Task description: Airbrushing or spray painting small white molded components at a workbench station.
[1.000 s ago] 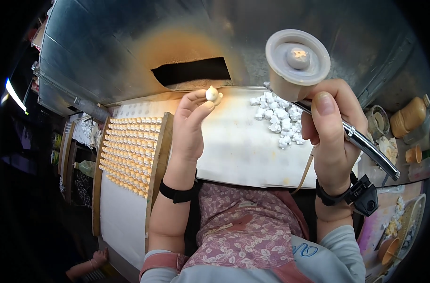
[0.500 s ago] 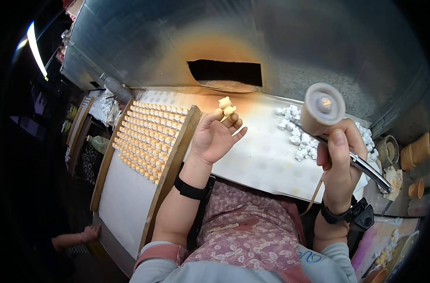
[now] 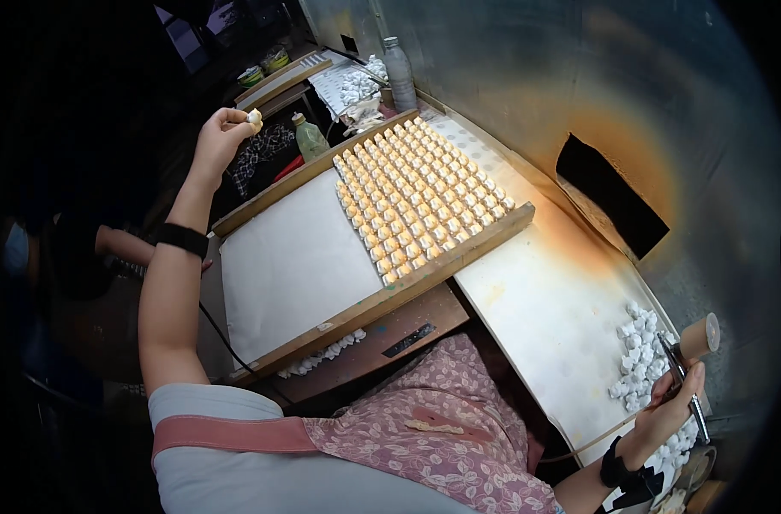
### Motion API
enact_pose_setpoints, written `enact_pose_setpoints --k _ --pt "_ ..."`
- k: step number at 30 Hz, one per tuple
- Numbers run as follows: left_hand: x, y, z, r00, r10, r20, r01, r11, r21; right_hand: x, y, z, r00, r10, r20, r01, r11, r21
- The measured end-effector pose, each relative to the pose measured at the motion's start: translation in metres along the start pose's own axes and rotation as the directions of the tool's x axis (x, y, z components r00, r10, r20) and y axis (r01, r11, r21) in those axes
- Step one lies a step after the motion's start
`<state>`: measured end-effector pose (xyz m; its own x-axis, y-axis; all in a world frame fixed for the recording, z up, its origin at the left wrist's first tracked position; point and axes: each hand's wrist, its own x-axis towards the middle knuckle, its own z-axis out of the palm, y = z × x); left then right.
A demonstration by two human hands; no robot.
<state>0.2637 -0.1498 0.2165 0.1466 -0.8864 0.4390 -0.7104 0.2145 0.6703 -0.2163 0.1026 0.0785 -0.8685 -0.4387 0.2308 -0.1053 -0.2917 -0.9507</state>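
My left hand (image 3: pixel 217 147) is raised at the far left, beyond the tray's edge. Its fingertips pinch a small pale yellow-and-white figurine (image 3: pixel 255 119). On the right, my right hand (image 3: pixel 666 413) is wrapped round a metal airbrush with a beige paint cup (image 3: pixel 700 337), beside a heap of white figurines (image 3: pixel 639 347). Between my hands lies a wood-edged tray (image 3: pixel 484 236). Tight rows of figurines (image 3: pixel 424 197), tinted orange-yellow, fill its far part, and bare white paper lines the near part.
A metal booth wall (image 3: pixel 510 94) rises behind, with a dark opening (image 3: pixel 609 195) ringed by orange overspray. A grey bottle (image 3: pixel 399 75) stands past the tray, near a greenish bottle (image 3: pixel 309 137). Another person's arm (image 3: pixel 125 247) reaches in at left. A hose (image 3: pixel 592 444) trails from the airbrush.
My view has turned left. My left hand has carried the figurine from in front of the booth opening across to the tray's far left side. My right hand has lowered with the airbrush.
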Motion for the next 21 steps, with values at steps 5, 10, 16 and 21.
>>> enact_pose_setpoints --k 5,10,16,21 --pt "0.023 -0.097 0.061 0.972 -0.233 0.035 0.232 0.972 0.041 -0.002 0.012 0.012 0.999 0.040 -0.023 -0.041 0.996 -0.076" --pt "0.024 -0.138 0.125 0.934 -0.335 0.124 0.330 0.942 0.057 0.000 0.011 0.008 0.996 0.058 -0.070 -0.067 0.988 -0.138" --pt "0.026 -0.179 0.156 0.923 -0.355 0.150 0.340 0.933 0.115 -0.004 0.013 0.027 0.996 0.043 -0.080 -0.059 0.974 -0.217" --pt "0.027 -0.206 0.165 0.909 -0.381 0.167 0.377 0.924 0.054 -0.001 0.016 0.028 0.997 0.057 -0.059 -0.068 0.978 -0.196"
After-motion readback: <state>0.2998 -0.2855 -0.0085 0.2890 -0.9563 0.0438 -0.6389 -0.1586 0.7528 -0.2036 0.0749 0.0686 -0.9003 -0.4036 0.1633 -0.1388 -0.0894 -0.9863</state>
